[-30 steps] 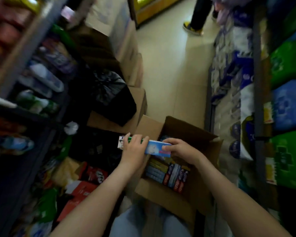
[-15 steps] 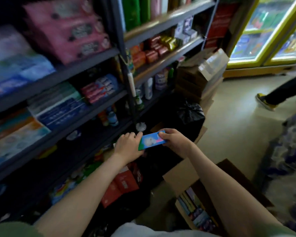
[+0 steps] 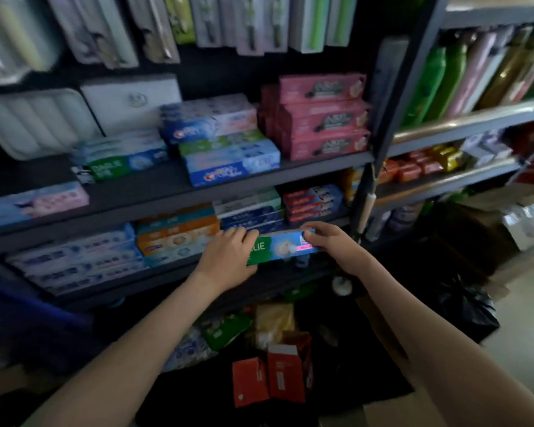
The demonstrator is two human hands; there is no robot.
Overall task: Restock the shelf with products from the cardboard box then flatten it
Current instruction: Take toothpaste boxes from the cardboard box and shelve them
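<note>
Toothpaste box (image 3: 282, 247), one only, green and blue, is held level between two hands at the front edge of the lower toothpaste shelf (image 3: 167, 275), just before a stack of dark blue cartons (image 3: 250, 215) and to the right of two orange cartons (image 3: 176, 238); whether it rests on the shelf cannot be told. Its left end is covered by the left hand (image 3: 227, 257), whose fingers are curled over the top edge, and its right end is gripped by the right hand (image 3: 329, 241), whose fingers are wrapped over the top. Three pink cartons (image 3: 324, 118) are stacked on the shelf above. At least two red cartons (image 3: 269, 377) are seen upright on the floor below. Compared with half a second ago, the box has been carried from the open air beside the shelving up to this shelf, both grips have been kept, and the shelves are now faced squarely
</note>
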